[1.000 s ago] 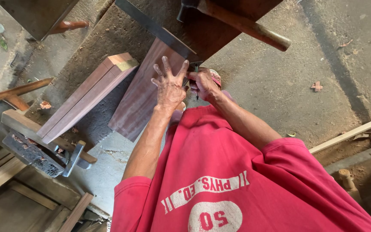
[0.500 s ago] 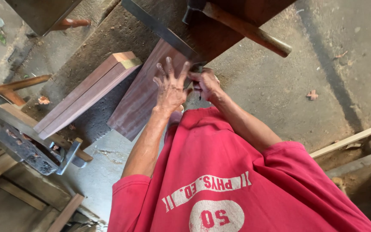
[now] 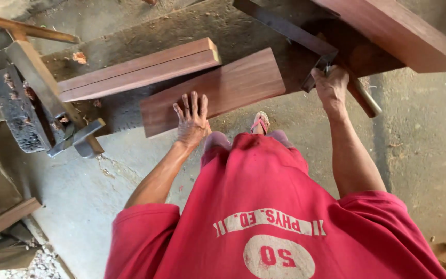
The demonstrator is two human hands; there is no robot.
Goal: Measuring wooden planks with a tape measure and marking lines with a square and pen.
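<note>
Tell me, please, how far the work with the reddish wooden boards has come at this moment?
Looks done: two long boards lie stacked on the floor. In hand: the left hand presses flat on a shorter board, and the right hand grips a hammer by a large panel. Left: the short board lies loose, joined to nothing.

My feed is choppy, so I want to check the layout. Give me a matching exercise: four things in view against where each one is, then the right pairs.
Things:
1. left hand
2. right hand
3. pair of long boards
4. sandalled foot

Places:
A. on the concrete floor, just ahead of the red shirt
B. flat on the short reddish board
C. gripping a tool handle under the big dark plank
D. lying beyond the short board, towards the wooden stand

Pairs: 1-B, 2-C, 3-D, 4-A
</note>
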